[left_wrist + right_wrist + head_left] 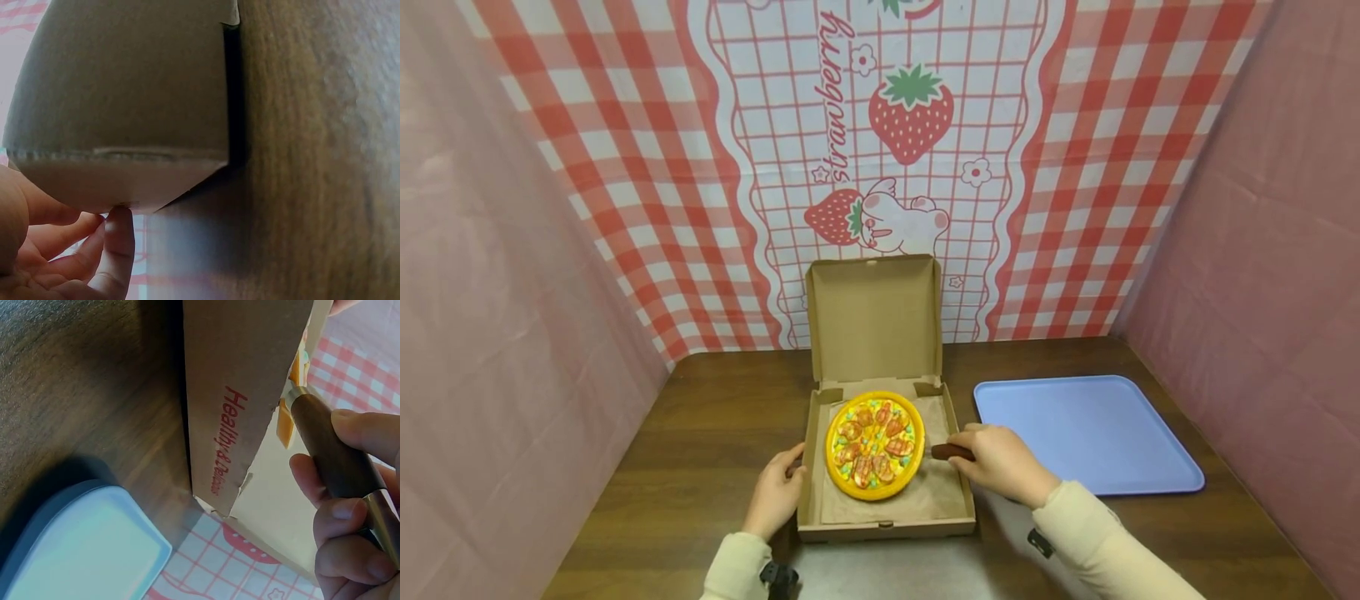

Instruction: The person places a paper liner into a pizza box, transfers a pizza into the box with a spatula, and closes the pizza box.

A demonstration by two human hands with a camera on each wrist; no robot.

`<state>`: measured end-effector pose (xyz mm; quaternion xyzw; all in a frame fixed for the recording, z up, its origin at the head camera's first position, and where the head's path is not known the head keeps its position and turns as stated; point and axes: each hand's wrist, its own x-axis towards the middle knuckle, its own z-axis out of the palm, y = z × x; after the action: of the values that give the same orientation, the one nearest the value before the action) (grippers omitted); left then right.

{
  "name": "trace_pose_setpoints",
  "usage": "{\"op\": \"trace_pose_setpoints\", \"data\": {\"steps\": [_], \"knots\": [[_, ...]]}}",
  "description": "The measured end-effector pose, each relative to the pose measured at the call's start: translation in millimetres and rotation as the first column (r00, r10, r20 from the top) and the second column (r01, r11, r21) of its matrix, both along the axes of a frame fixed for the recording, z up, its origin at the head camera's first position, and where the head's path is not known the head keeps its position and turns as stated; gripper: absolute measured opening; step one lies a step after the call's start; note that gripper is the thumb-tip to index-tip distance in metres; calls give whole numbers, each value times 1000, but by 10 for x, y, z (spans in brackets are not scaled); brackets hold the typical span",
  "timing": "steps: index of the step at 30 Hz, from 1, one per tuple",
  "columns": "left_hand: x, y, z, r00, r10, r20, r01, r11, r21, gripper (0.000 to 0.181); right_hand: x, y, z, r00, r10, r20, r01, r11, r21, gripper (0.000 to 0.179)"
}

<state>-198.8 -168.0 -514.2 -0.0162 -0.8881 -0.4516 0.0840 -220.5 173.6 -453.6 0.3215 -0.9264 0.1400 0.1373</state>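
Observation:
A round toy pizza (875,446) with a yellow crust lies in the opened cardboard pizza box (886,528), over brown paper. My right hand (1000,458) reaches over the box's right wall and grips a pizza server by its dark wooden handle (331,447). The server's metal neck (297,394) meets the pizza's right edge, and its blade is hidden there. At the box's left side, my left hand (777,490) rests its fingertips (119,222) against the outer wall.
A light blue tray (1082,433) lies on the wooden table (700,467) to the right of the box. The box lid (876,321) stands upright near a strawberry-print cloth backdrop (910,117). Pink curtains (1247,292) close off both sides.

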Motion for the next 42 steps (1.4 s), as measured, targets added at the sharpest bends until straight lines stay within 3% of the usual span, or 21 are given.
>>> {"op": "trace_pose_setpoints", "data": {"steps": [18,35,42], "knots": [[10,6,-14,1000,5,-18,-5,1000,6,38,38,20,-26,995,-84,-44,83,996,-18,16],[6,2,-10,1000,12,1,-12,1000,10,39,11,84,-78,989,-146,26,147,988,-51,12],[12,3,-20,1000,5,7,-6,999,35,39,-24,127,-121,986,-164,10,164,984,-62,12]]}}
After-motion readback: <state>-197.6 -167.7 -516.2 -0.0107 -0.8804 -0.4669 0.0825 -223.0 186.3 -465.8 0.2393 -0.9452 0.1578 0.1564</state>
